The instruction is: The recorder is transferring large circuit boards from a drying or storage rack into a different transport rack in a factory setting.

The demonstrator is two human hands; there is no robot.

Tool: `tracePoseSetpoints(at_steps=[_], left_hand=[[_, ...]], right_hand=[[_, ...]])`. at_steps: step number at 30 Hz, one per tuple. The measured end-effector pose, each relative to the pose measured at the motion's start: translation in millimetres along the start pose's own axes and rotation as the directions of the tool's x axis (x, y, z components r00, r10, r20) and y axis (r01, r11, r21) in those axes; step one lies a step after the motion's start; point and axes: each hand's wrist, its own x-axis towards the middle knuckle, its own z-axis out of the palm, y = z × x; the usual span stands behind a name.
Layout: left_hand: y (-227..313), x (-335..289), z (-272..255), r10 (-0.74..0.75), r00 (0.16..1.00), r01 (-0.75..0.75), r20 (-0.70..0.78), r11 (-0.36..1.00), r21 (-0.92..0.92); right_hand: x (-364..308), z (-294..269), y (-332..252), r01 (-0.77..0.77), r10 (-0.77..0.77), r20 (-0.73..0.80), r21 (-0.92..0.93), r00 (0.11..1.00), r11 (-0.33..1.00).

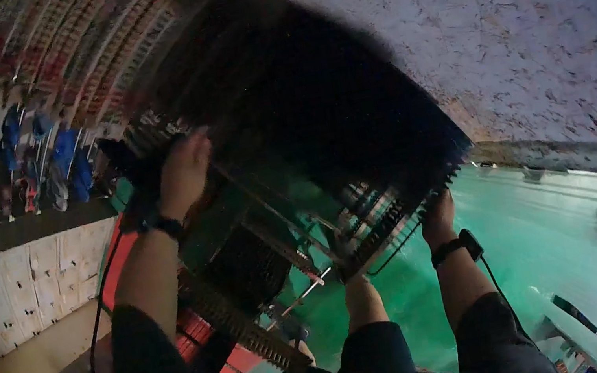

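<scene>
A large black rack [370,94] with a row of teeth along its lower right edge is raised in front of me, too dark for its inner parts to show. My right hand [442,219] is closed around its lower right corner, the fingers partly behind it. My left hand [186,176] is raised at the rack's left side, beside a dark block-like shape [125,163]. The left fingertips are blurred against the dark, so their hold is hidden. Each wrist wears a dark band. Below the rack, a toothed metal bar [246,319] slants between my arms.
Green floor [539,240] spreads to the right, under a pale, scuffed board surface [477,19]. Rows of stacked strips [90,47] fill the upper left, with blue hanging pieces [70,159] below. White compartment fronts [36,285] stand left. My leg [364,303] shows below.
</scene>
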Motion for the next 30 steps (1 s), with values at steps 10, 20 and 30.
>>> tracePoseSetpoints(at_steps=[10,20,30], left_hand=[[-60,69,50,-0.051,0.997,0.048,0.056,0.997,0.061],[64,-56,-16,-0.371,0.888,0.457,0.271,0.652,-0.605],[175,-220,-189,-0.410,0.800,0.600,0.438,0.536,-0.594]], right_hand=[[44,-10,37,0.191,-0.192,0.000,0.053,0.981,0.980],[35,-117,-12,0.178,-0.179,0.152,0.023,0.972,0.984],[-255,-153,-137,0.157,-0.134,0.349,-0.038,0.927,0.987]])
